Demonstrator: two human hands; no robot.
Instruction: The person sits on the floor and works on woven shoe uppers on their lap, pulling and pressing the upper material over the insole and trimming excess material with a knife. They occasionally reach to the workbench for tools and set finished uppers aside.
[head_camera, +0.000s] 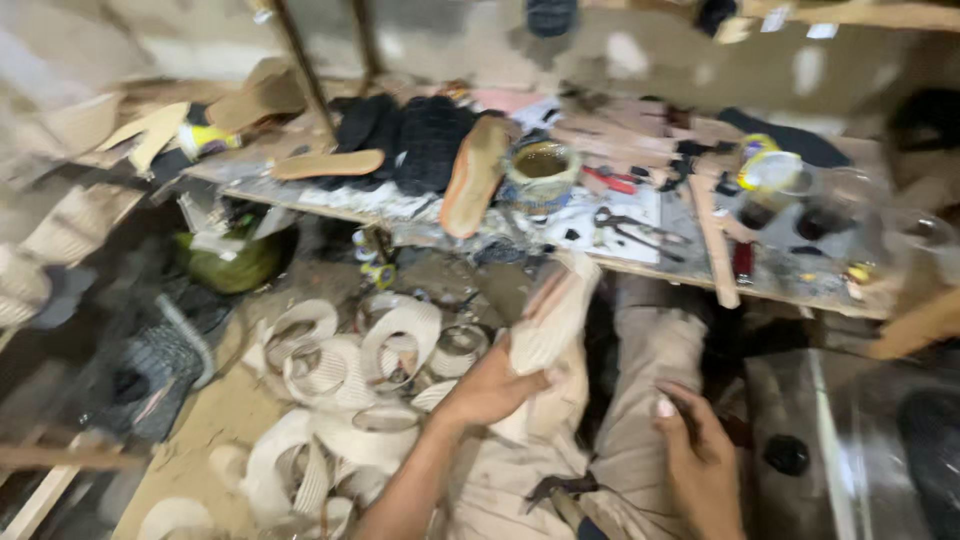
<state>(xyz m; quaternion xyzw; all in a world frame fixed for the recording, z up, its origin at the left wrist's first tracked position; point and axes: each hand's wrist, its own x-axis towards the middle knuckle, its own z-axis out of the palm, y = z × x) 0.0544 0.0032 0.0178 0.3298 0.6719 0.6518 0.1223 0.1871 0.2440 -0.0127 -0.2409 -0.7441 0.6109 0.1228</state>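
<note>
My left hand (490, 385) grips a pale beige shoe sole (552, 315), holding it up over my lap below the workbench edge. My right hand (700, 455) rests on my right thigh with the fingers curled around a small dark object that I cannot make out. Both legs wear light beige trousers (640, 400). The picture is blurred by motion.
A low wooden workbench (640, 262) carries black soles, a tan insole (473, 175), a glue tin (541, 170), pliers (630, 228) and jars. Coiled pale straps (350, 390) lie heaped on the floor at left. A metal box (850, 440) stands at right.
</note>
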